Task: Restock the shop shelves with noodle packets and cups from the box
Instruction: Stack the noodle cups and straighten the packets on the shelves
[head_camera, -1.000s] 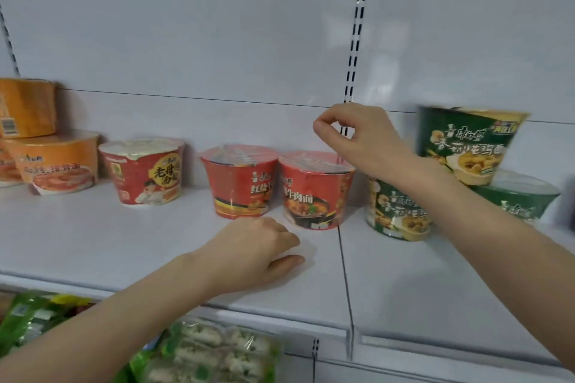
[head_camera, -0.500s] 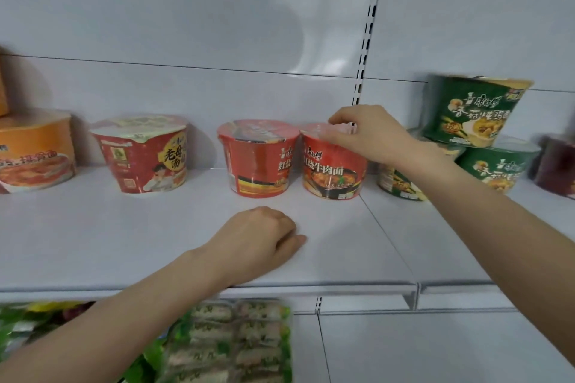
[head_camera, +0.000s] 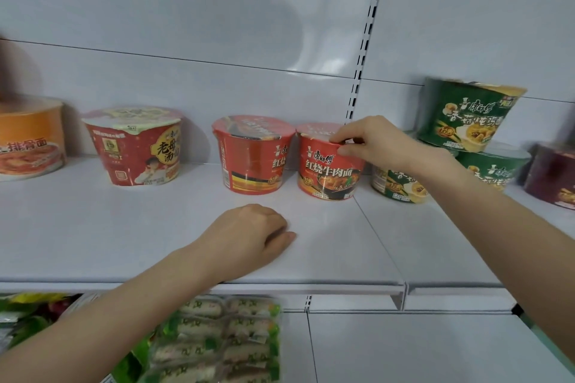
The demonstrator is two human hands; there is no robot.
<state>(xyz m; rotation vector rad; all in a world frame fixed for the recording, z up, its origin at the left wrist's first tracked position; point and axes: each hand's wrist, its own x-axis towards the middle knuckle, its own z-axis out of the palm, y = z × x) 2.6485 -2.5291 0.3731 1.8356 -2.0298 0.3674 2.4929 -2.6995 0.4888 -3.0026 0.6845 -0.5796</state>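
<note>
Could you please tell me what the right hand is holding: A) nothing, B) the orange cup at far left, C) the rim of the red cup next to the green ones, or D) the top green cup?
C: the right hand pinches the rim of the red cup, its fingers curled over the lid edge, while the left hand rests on the shelf.

Left grip (head_camera: 249,235), right grip (head_camera: 381,146), forearms (head_camera: 124,314) all bare

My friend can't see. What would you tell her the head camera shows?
A person's right hand pinches the rim of a red noodle cup on a white shelf, while the left hand rests on the shelf in front. A second red cup stands left of it, green cups to its right.
</note>
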